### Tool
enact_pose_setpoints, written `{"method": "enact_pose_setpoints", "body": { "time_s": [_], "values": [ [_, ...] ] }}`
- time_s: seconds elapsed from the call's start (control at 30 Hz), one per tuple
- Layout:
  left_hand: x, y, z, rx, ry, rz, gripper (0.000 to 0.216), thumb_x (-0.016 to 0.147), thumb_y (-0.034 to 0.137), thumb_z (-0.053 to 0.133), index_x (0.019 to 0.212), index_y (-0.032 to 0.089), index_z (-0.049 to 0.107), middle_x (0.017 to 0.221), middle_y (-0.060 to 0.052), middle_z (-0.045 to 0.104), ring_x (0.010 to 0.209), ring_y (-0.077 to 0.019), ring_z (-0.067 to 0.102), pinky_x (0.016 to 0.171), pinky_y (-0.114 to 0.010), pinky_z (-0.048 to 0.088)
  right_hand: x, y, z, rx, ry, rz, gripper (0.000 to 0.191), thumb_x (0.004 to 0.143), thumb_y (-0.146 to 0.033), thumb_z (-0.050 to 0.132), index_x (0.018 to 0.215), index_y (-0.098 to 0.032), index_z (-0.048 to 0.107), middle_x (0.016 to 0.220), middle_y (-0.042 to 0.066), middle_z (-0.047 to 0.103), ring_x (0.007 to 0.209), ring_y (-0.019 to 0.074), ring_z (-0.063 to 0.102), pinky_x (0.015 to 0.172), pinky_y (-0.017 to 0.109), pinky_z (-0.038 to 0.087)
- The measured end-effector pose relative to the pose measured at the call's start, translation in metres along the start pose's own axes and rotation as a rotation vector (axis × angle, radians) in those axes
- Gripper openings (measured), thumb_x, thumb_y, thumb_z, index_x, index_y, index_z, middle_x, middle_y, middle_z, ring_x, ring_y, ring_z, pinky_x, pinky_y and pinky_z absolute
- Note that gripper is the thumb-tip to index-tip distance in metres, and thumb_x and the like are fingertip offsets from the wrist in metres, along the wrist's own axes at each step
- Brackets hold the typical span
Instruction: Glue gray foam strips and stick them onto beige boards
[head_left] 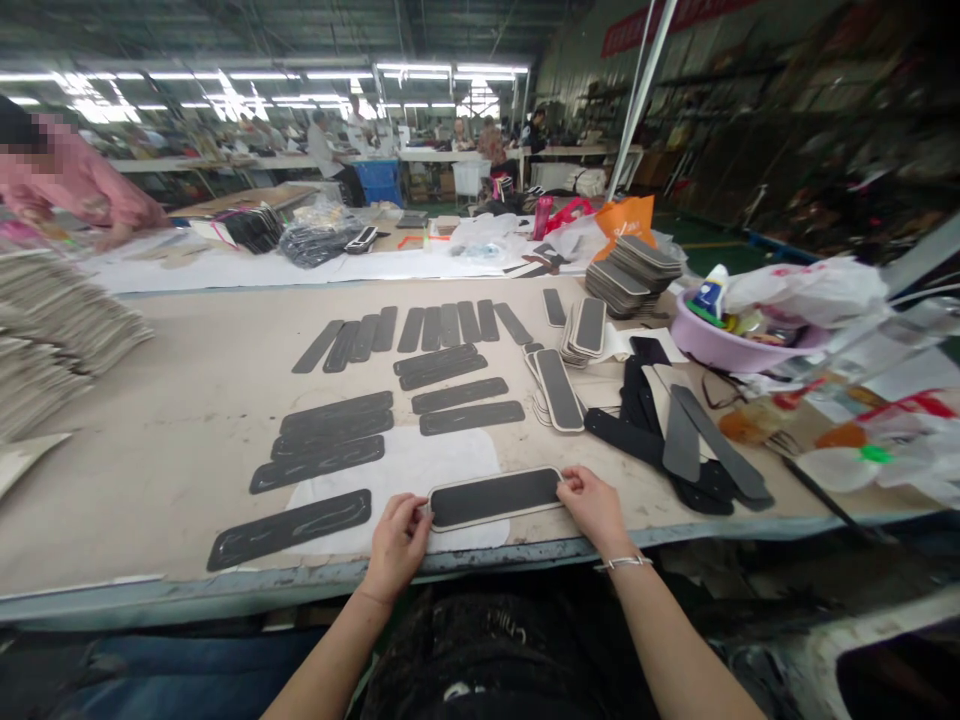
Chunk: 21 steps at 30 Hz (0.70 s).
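Spread across the counter point(187, 400): rows of dark strips point(420, 330) beyond the white sheet point(405, 465), more dark strips point(330, 435) on and just left of that sheet, one long strip point(289, 528) at its near-left corner. Right of the sheet, a fan of black and grey strips point(690, 440) and a few pale-backed pieces point(559, 388). Farther right of the sheet, a lilac basin point(720, 345) stuffed with a bottle and bags, then loose plastic wrap point(885, 450). Far left of the sheet, tall stacks of pale board pieces point(52, 330). Beyond it, a pile of grey pads point(630, 270) and a person in pink point(75, 185) at the next bench.

On the sheet's near edge, close to the counter's front lip: a bordered strip point(495, 497) (black face, pale rim all round, rounded ends), lying flat and slightly tilted up toward the right. Left hand point(397, 545) pinching its left end, fingers closed on it; right hand point(596, 505) pinching the right end likewise, a bracelet point(626, 563) at the wrist. Nothing between the hands and the strip.
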<state>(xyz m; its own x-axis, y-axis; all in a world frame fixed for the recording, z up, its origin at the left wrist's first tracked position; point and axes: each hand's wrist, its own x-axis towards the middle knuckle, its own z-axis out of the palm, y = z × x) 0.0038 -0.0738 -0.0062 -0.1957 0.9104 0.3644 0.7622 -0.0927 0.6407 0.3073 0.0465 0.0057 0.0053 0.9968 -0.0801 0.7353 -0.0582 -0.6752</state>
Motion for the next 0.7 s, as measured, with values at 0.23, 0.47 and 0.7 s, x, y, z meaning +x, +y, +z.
{"method": "enact_pose_setpoints", "body": {
  "time_s": [0.23, 0.47, 0.7],
  "values": [
    [-0.002, -0.006, 0.008, 0.104, 0.012, 0.077, 0.024, 0.088, 0.024, 0.048, 0.102, 0.018, 0.067, 0.107, -0.010, 0.057, 0.072, -0.0108, 0.061, 0.073, -0.026, 0.055, 0.001, 0.000, 0.001, -0.093, -0.009, -0.027, 0.021, 0.075, -0.022, 0.054, 0.093, -0.020, 0.063, 0.067, -0.003, 0.065, 0.067, 0.0160, 0.062, 0.067, 0.026, 0.043],
    [-0.002, -0.012, 0.010, 0.194, 0.031, 0.231, 0.025, 0.089, 0.024, 0.047, 0.102, 0.018, 0.068, 0.111, -0.010, 0.063, 0.086, -0.0164, 0.064, 0.082, -0.032, 0.056, -0.013, -0.024, 0.000, -0.222, 0.107, -0.213, 0.035, 0.082, -0.017, 0.048, 0.115, -0.010, 0.057, 0.104, 0.015, 0.061, 0.098, 0.0253, 0.056, 0.090, 0.037, 0.043],
    [-0.001, -0.015, 0.012, 0.260, 0.005, 0.330, 0.027, 0.090, 0.023, 0.046, 0.107, 0.016, 0.065, 0.111, -0.011, 0.065, 0.096, -0.0216, 0.063, 0.084, -0.039, 0.056, -0.070, -0.096, 0.052, -0.191, -0.248, -0.809, 0.063, 0.092, -0.048, 0.044, 0.141, -0.011, 0.033, 0.145, 0.013, 0.034, 0.135, 0.0247, 0.023, 0.113, 0.042, 0.020]
  ]
}}
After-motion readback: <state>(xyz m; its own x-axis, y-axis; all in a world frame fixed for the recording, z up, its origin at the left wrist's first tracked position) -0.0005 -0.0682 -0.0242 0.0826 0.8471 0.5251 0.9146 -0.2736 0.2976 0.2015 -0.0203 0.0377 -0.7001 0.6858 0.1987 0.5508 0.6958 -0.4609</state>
